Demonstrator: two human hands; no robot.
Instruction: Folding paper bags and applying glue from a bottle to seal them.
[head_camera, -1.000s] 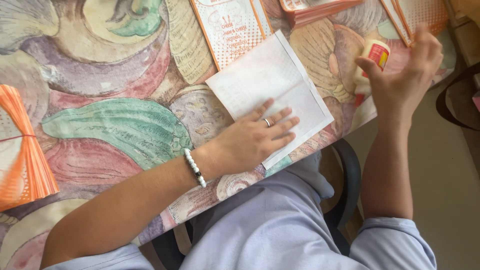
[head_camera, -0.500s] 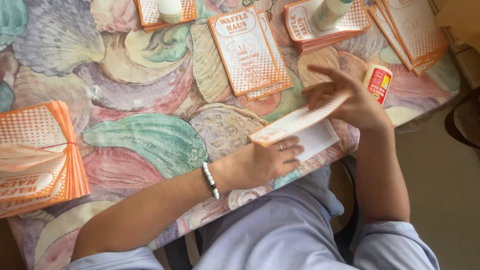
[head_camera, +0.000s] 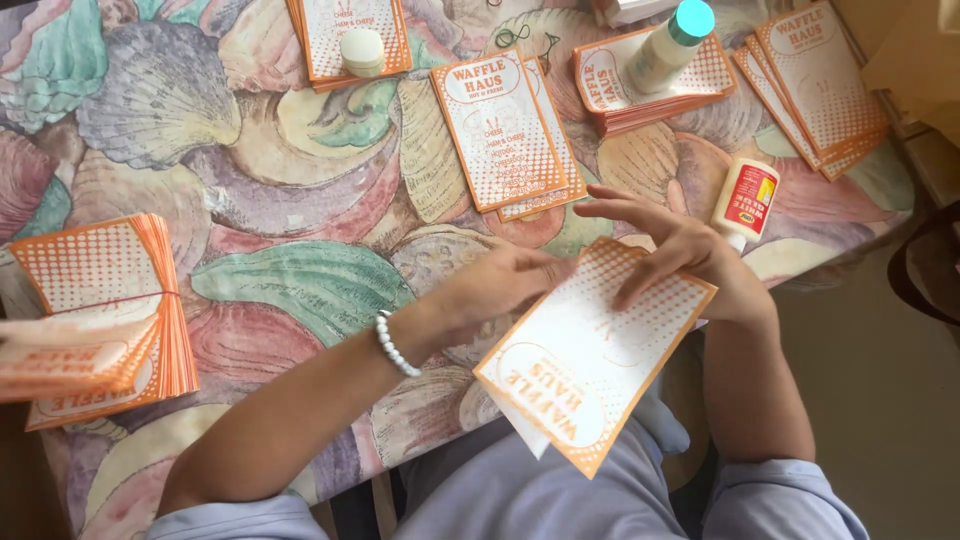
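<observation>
Both hands, left (head_camera: 500, 285) and right (head_camera: 680, 250), lie open with fingers flat on an orange-bordered white paper card (head_camera: 590, 355) at the edge of the shell-patterned table (head_camera: 250, 180).

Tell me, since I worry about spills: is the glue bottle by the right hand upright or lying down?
Lying down: the glue bottle rests on its side on the table, cap end toward the person.
</observation>
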